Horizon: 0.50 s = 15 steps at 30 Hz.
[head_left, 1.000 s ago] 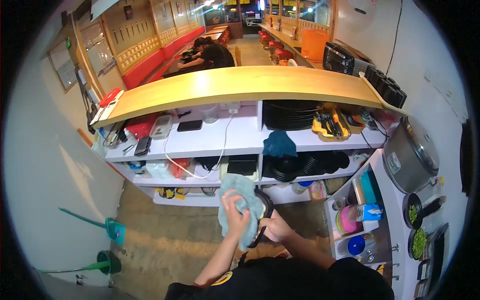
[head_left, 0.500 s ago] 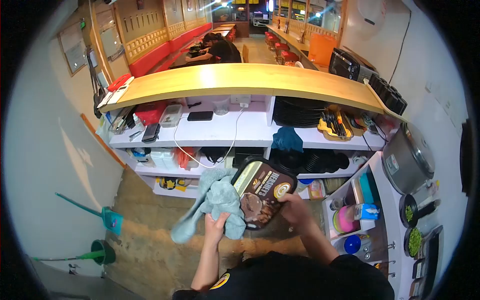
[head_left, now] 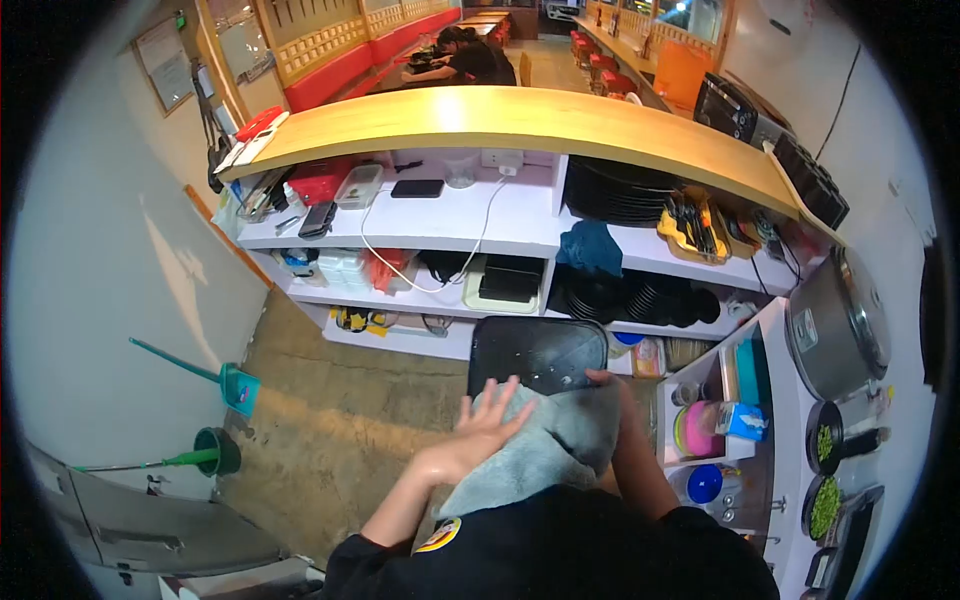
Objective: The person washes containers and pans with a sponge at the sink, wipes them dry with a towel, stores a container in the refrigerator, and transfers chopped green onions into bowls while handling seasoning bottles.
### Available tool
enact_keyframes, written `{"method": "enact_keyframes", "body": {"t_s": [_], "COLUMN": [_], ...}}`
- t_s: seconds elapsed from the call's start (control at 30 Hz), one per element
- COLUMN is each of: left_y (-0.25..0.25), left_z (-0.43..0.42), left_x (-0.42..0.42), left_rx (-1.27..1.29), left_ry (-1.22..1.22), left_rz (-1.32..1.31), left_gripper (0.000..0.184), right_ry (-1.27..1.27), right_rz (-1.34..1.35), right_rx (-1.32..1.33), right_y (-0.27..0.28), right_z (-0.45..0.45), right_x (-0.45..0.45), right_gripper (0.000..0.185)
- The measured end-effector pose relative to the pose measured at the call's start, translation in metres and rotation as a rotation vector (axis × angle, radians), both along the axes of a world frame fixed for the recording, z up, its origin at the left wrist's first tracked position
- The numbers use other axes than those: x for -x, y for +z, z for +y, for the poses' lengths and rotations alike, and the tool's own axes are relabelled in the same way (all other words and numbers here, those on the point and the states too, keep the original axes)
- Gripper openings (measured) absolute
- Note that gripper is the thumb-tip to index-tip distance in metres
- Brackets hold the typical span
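A dark rounded rectangular lid (head_left: 539,350), like one from an ice cream tub, is in front of me with its plain black face up and pale drops or specks on it. My right hand (head_left: 612,400) grips its right edge, partly hidden by the cloth. A grey-blue towel (head_left: 555,450) drapes over the near part of the lid and hangs toward my body. My left hand (head_left: 475,435) lies on the towel with its fingers spread, near the lid's lower left corner.
A wooden counter (head_left: 470,120) spans the front above white shelves (head_left: 430,230) holding a phone, black plates and cutlery. At right stand a large steel cooker (head_left: 840,320) and pans of green food (head_left: 825,505). A dustpan (head_left: 240,388) and green bucket (head_left: 222,450) are at left. A person (head_left: 475,60) sits beyond.
The lid has turned over, from its printed Hershey's face to its black face. The towel has moved right, onto its near part. My left hand has gone from clutching the towel to spread.
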<state>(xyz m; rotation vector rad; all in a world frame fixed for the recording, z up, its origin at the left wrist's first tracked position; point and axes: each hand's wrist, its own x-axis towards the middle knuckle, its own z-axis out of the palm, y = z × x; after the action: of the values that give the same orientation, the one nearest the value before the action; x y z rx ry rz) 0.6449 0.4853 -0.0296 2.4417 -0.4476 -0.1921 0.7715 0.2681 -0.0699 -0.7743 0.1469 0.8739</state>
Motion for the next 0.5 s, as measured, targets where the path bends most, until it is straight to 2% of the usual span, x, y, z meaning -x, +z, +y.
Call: {"method": "enact_keyframes", "body": {"t_s": [0.03, 0.13, 0.23, 0.27, 0.3, 0.33, 0.37, 0.4, 0.5], "left_y": [-0.008, -0.035, -0.048, -0.047, -0.044, -0.042, -0.04, -0.039, -0.055], "left_z": [-0.024, -0.089, -0.091, -0.084, -0.077, -0.069, -0.057, -0.044, -0.022], "left_x": [-0.012, -0.026, -0.045, -0.056, -0.067, -0.079, -0.089, -0.099, -0.116], "left_rx": [-0.027, -0.023, 0.078, 0.009, -0.056, -0.09, -0.099, -0.017, 0.271], "left_ry": [0.029, 0.386, 0.521, 0.63, 0.747, 0.851, 0.922, 0.957, 0.947], "left_rz": [-0.02, -0.45, -0.778, -0.868, -0.948, -0.992, -1.0, -0.938, -0.682], "left_gripper": [0.071, 0.068, 0.058, 0.053, 0.049, 0.048, 0.048, 0.048, 0.047], "right_ry": [0.039, -0.14, 0.095, 0.164, 0.123, 0.209, 0.156, 0.1, 0.153], "right_rz": [-0.005, -0.199, 0.021, 0.091, -0.078, -0.221, -0.236, -0.25, -0.537], "right_rx": [0.04, 0.297, -0.12, -0.258, -0.224, -0.176, -0.16, -0.138, 0.229], "right_y": [0.022, 0.009, 0.011, 0.013, 0.034, 0.008, 0.014, 0.021, 0.004], "right_z": [0.012, 0.029, 0.024, 0.022, 0.023, 0.018, 0.017, 0.019, 0.003], "right_x": [0.011, 0.041, 0.041, 0.043, 0.049, 0.045, 0.054, 0.063, 0.075], "right_gripper": [0.059, 0.066, 0.065, 0.064, 0.057, 0.054, 0.053, 0.051, 0.047]}}
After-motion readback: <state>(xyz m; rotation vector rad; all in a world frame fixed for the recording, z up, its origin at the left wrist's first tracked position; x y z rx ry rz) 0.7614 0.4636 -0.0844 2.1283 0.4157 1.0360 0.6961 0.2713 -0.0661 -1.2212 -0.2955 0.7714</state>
